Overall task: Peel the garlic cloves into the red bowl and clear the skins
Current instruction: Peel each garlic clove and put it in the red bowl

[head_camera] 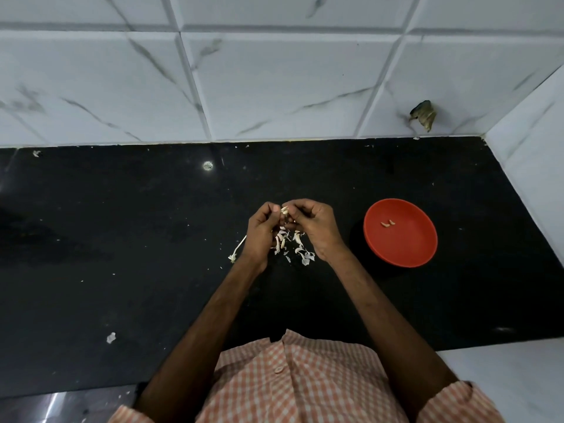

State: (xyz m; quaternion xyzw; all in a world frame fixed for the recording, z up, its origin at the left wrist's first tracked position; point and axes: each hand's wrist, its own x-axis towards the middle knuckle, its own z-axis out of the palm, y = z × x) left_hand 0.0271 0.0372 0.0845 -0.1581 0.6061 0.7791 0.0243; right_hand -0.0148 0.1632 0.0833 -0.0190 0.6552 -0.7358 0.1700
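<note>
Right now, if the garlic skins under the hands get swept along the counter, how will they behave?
The garlic skins look thin, curled and papery: probably very light and floppy, so a push would likely scatter them rather than move one pile. Stray flecks already spread over the black counter suggest they drift easily.

Garlic clove [284, 210] between left hand [262, 232] and right hand [316, 228] over loose skins [293, 245], red bowl [400, 239] at right.

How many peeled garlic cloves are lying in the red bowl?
2. One clove and a second clove lie side by side in the red bowl, left of its centre. None seems hidden.
</note>
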